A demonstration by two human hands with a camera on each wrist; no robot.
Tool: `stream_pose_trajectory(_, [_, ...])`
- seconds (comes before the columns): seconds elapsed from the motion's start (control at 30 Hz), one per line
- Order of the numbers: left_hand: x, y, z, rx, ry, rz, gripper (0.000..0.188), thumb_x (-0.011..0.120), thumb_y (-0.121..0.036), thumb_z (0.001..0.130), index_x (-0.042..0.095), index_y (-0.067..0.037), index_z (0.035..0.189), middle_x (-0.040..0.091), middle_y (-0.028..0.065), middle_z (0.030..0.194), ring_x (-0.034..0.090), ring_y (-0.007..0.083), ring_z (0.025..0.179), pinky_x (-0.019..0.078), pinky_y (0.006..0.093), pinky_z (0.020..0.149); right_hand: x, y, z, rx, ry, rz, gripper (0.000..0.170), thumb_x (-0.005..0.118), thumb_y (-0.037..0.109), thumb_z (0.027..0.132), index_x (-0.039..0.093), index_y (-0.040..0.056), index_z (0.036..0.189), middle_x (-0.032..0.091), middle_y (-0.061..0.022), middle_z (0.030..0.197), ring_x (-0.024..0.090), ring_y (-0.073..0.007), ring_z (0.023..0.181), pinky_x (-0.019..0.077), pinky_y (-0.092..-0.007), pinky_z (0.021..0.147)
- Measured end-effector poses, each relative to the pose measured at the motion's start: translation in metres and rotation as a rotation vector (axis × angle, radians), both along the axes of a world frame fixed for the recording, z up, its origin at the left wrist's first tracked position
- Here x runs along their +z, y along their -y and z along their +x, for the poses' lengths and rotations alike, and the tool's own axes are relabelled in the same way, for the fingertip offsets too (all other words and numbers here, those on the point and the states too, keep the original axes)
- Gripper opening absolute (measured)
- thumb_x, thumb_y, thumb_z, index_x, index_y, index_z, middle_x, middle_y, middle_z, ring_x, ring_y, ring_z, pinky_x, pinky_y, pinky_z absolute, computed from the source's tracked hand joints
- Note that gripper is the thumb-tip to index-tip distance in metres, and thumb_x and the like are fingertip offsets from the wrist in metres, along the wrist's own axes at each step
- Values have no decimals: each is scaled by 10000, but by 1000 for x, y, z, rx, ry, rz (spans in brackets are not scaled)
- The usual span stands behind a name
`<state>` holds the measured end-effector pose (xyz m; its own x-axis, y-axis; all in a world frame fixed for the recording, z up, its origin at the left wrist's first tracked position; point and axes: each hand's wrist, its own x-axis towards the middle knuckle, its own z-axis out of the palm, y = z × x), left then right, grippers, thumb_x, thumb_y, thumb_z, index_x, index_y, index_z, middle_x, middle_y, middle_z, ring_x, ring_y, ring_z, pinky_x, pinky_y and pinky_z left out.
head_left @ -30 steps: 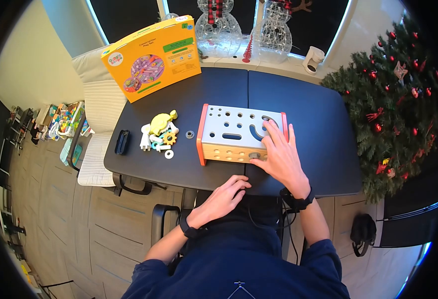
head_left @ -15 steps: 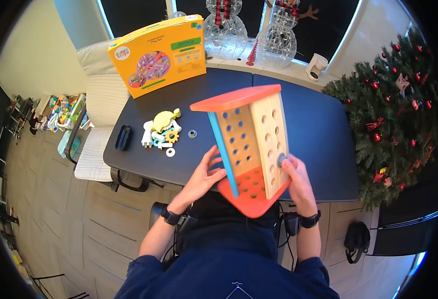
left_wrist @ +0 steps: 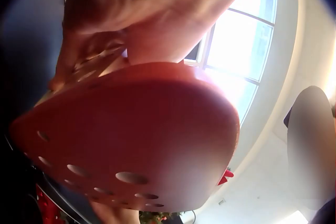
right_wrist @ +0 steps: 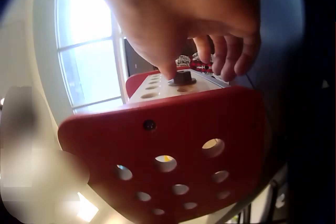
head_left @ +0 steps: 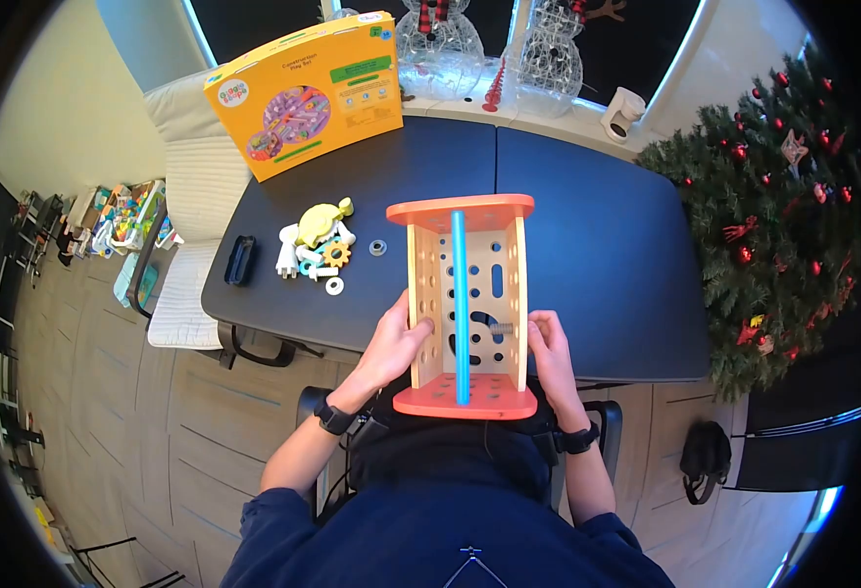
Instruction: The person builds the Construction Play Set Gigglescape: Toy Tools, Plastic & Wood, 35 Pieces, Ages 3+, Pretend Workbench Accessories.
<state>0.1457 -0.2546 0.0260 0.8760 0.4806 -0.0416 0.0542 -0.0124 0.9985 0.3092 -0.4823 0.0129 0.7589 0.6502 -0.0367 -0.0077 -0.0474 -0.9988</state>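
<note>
Toolbox at table's near edge, open side to me. My L hand grips L wall; R hand loosely bent, thumb by bolt, contact can't tell. Prob. bolt-turning step; next needs L steady, R pinch.

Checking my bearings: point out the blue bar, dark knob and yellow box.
Blue bar (head_left: 461,308): head view, midlength.
Dark knob (right_wrist: 183,78): right wrist view, raised part.
Yellow box (head_left: 311,102): head view, printed front.
</note>
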Motion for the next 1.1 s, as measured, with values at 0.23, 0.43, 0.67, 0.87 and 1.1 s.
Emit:
stream_pose_trajectory(0.23, [-6,-5,12,-12,-137,114,630,563,-91,995,449,-30,1611,741,232,1318,760,316,1111,568,449,1005,-15,-1,8,24,-80,-67,229,506,247,1180,585,33,1194,672,-4,981,581,-44,812,489,-236,711])
stream_pose_trajectory(0.43, [6,-6,13,-93,-209,68,587,540,-169,1108,399,-30,1661,674,166,1427,670,250,1285,588,401,1028,-38,0,9,19,-159,-118,239,496,243,1177,601,29,1184,676,-11,990,608,-63,881,520,-259,788])
stream_pose_trajectory(0.67, [32,-63,16,-19,-295,354,426,526,-237,1143,592,-11,1497,684,182,1357,707,318,1206,649,415,875,-34,2,12,20,-149,-151,228,500,229,1169,611,31,1195,672,-14,987,585,-58,858,506,-255,766])
stream_pose_trajectory(0.87, [-3,-112,34,132,-388,1180,296,669,-132,1018,679,-21,1293,652,203,1108,686,405,1028,581,512,901,-17,3,8,60,-195,-188,213,505,217,1164,593,36,1237,690,-22,989,630,-66,837,519,-255,703])
stream_pose_trajectory(1.1, [-26,-126,54,126,-509,1228,233,678,-121,991,689,-38,1209,646,205,1118,692,419,1038,588,523,857,-19,13,12,139,-175,-159,228,530,196,1153,588,14,1277,701,-62,1105,670,-107,927,562,-278,757])
